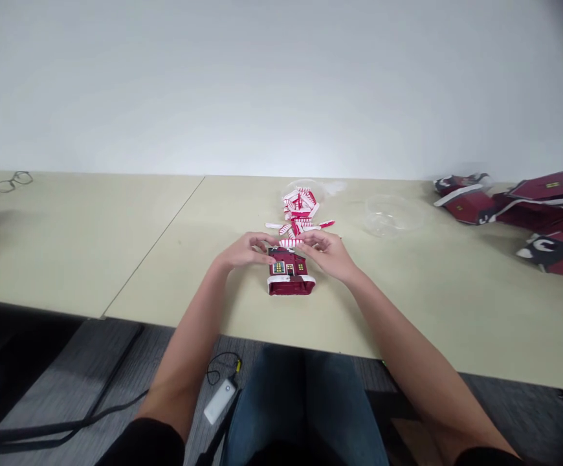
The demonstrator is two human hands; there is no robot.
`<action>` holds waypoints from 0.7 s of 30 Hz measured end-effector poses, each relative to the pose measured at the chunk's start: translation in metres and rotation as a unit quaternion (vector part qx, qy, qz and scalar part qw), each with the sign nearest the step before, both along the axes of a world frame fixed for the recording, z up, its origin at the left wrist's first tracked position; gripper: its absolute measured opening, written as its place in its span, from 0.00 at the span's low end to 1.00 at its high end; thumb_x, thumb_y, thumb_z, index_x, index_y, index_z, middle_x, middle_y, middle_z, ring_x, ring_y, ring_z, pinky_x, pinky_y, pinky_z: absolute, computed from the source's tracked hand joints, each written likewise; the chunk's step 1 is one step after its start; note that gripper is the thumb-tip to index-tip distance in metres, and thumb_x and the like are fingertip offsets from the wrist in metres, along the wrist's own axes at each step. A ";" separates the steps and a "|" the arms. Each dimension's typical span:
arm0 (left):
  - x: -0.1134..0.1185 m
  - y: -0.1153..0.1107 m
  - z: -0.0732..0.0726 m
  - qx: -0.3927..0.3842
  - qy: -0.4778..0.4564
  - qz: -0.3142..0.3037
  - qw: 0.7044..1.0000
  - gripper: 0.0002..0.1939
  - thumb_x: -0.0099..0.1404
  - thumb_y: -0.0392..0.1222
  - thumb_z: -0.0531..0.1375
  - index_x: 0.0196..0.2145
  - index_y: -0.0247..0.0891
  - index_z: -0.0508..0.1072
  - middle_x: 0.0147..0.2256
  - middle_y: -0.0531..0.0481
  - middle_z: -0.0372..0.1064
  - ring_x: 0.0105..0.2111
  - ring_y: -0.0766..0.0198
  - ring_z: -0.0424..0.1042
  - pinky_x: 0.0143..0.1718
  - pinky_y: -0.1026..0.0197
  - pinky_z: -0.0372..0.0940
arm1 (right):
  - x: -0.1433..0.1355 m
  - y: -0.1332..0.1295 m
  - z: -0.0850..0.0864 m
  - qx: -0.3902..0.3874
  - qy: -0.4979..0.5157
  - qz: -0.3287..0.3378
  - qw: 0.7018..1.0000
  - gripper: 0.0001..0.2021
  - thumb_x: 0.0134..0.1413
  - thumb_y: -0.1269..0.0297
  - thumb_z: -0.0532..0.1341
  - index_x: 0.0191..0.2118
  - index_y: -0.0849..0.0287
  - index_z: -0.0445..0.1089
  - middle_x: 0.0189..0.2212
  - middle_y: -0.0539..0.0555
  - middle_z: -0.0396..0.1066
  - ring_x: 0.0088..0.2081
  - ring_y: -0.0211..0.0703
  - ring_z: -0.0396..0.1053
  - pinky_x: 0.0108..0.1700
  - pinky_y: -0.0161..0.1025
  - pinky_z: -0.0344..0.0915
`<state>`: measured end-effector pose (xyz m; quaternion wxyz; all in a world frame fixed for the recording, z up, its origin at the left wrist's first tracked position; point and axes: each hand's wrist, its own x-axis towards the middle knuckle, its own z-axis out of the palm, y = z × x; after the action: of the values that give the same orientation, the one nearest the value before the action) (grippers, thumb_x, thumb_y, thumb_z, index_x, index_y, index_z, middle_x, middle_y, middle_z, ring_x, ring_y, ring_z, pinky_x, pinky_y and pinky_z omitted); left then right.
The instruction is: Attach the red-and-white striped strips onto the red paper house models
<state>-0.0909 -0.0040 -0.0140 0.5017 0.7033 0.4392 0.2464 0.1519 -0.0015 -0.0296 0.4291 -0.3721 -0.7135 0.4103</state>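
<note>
A small dark red house point(288, 265) with painted windows and a white-edged open base lies on the table, its base toward me. My left hand point(248, 250) is closed at the house's upper left edge, thumb on its front and fingers bent behind. From the right, my right hand point(329, 252) pinches a white piece with red stripes point(290, 243) just above the top of the house. The left fingertips are close to that piece's other end. Beyond the hands lies a pile of red-and-white striped pieces point(301, 206), partly in a clear round container.
A clear round lid or dish point(391, 217) sits right of the pile. Several dark red houses point(548, 188) are heaped at the far right. Glasses point(7, 184) lie at the far left. The table's front edge point(301, 349) is above my legs.
</note>
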 end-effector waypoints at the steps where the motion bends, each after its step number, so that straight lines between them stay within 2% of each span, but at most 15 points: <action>1: 0.001 0.000 -0.001 -0.016 0.008 -0.015 1.000 0.36 0.48 0.53 0.67 0.50 0.27 0.70 0.44 0.42 0.67 0.34 0.80 0.67 0.36 0.78 0.63 | -0.001 -0.002 0.001 0.015 -0.022 0.005 1.000 0.14 0.52 0.54 0.63 0.40 0.58 0.74 0.37 0.54 0.75 0.36 0.42 0.70 0.35 0.38 0.64; 4: 0.009 -0.001 -0.004 -0.002 0.002 -0.013 1.000 0.34 0.51 0.53 0.66 0.50 0.27 0.70 0.45 0.42 0.67 0.39 0.77 0.69 0.38 0.78 0.63 | -0.002 -0.007 0.003 0.057 -0.045 0.015 0.997 0.11 0.54 0.57 0.62 0.39 0.56 0.75 0.39 0.52 0.74 0.37 0.42 0.69 0.36 0.37 0.63; 9: 0.019 -0.002 -0.005 0.115 -0.033 0.084 0.989 0.26 0.52 0.52 0.66 0.43 0.28 0.75 0.49 0.43 0.64 0.46 0.77 0.67 0.41 0.80 0.60 | -0.004 -0.012 0.008 0.078 0.000 -0.037 0.996 0.10 0.53 0.58 0.63 0.39 0.57 0.74 0.36 0.52 0.74 0.36 0.40 0.70 0.38 0.37 0.64; 13: 0.029 -0.006 -0.007 0.162 -0.087 0.065 0.981 0.24 0.55 0.54 0.64 0.32 0.24 0.74 0.44 0.44 0.65 0.43 0.80 0.67 0.45 0.77 0.62 | -0.007 -0.011 0.005 0.030 0.067 -0.068 0.995 0.13 0.52 0.55 0.64 0.39 0.58 0.70 0.34 0.52 0.74 0.36 0.41 0.71 0.36 0.37 0.65; 16: 0.040 -0.012 -0.010 0.220 -0.085 0.059 0.970 0.23 0.55 0.52 0.65 0.25 0.22 0.72 0.41 0.45 0.66 0.42 0.81 0.66 0.48 0.76 0.62 | -0.008 -0.010 0.001 -0.015 0.111 -0.040 0.993 0.15 0.53 0.52 0.64 0.40 0.58 0.68 0.35 0.53 0.74 0.36 0.42 0.72 0.36 0.37 0.67; 21: 0.052 -0.018 -0.013 0.309 -0.066 0.057 0.947 0.22 0.55 0.52 0.64 0.26 0.24 0.74 0.42 0.45 0.64 0.43 0.81 0.65 0.49 0.76 0.61 | -0.011 -0.011 -0.002 -0.019 0.091 0.000 0.996 0.16 0.53 0.53 0.64 0.44 0.56 0.70 0.42 0.55 0.74 0.45 0.46 0.72 0.45 0.42 0.69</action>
<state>-0.0390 -0.0220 -0.0266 0.2725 0.7801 0.3465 0.4439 0.1413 -0.0127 -0.0318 0.4851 -0.3418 -0.6633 0.4559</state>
